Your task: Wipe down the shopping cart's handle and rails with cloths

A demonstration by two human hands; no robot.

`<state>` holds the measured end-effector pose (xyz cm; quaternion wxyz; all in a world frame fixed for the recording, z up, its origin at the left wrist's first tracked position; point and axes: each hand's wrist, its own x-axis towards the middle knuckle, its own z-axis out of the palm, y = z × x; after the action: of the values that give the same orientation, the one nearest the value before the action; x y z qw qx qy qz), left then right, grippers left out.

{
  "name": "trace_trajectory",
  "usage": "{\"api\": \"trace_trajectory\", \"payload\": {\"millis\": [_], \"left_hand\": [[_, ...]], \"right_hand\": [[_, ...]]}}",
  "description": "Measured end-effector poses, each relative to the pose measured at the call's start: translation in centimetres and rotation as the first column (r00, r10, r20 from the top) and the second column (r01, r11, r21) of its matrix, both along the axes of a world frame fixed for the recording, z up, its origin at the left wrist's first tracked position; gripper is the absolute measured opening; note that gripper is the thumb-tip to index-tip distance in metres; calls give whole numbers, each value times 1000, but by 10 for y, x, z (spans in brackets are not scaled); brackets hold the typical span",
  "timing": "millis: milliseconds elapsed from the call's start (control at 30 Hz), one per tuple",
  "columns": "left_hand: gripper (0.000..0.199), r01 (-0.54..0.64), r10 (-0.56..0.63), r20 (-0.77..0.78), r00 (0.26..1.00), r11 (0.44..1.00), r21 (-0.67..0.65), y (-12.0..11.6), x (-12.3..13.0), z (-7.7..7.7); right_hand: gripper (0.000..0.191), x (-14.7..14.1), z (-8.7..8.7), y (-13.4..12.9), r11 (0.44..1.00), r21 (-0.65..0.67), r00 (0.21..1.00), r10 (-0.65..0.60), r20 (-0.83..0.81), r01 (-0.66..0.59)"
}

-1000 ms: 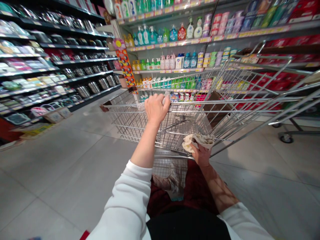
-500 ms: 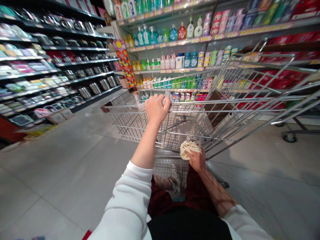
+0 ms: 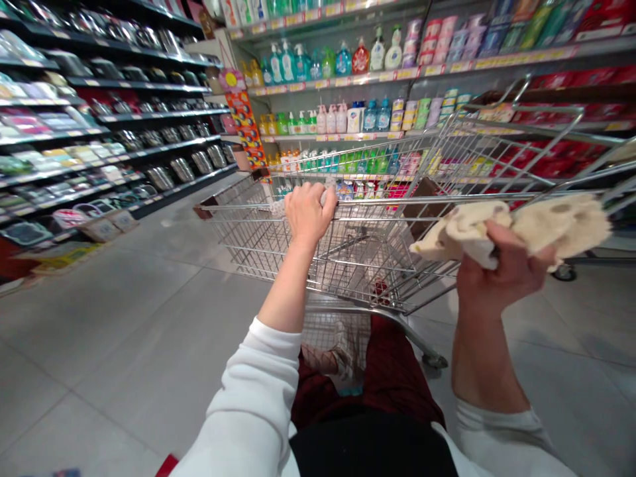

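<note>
Looks out from the person's head, forward and steeply down, in a single wide view. Takes in the black garment (image 3: 372, 447) and dark red legs (image 3: 397, 371) from directly above, at the bottom edge. Faces the long side of the wire cart (image 3: 263, 245) at close range, across the middle. Brings the right hand (image 3: 499, 271) and its cloth (image 3: 561, 228) closer than the left hand (image 3: 307, 209). Reaches beyond to the bottle shelves (image 3: 348, 81), farther off, and leftward along the pot shelves (image 3: 163, 116), receding at a slant above the floor (image 3: 129, 318).

Cream cloth (image 3: 559, 228), brown-spotted
</note>
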<state>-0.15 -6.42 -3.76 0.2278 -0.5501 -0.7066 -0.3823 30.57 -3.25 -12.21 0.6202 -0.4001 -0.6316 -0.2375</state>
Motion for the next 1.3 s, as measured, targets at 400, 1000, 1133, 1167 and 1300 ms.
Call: {"api": "trace_trajectory", "payload": {"millis": [400,1000,1133,1167,1300], "left_hand": [[36,-5,5,-9,1000,1000,-14,-1,-1,0],[35,6,-6,16,1000,1000,-14,-2,0,1],[36,-12,12,-4,1000,1000,-10,-1,1,1],[36,-15,15,-10,1000,1000,-10,-1,1,1],[36,-20,20,-34,999,1000,-6,0,0,0]], "right_hand": [[36,-41,-95,23,997,-75,967,-15,253,35],[51,-47,-192,-12,919,-394,904,175,389,-9],[59,-55,-235,-25,820,-571,781,383,493,-43],[58,-58,-247,-28,805,-591,755,424,500,-61],[53,-75,-279,-37,778,-621,726,484,489,-100]]}}
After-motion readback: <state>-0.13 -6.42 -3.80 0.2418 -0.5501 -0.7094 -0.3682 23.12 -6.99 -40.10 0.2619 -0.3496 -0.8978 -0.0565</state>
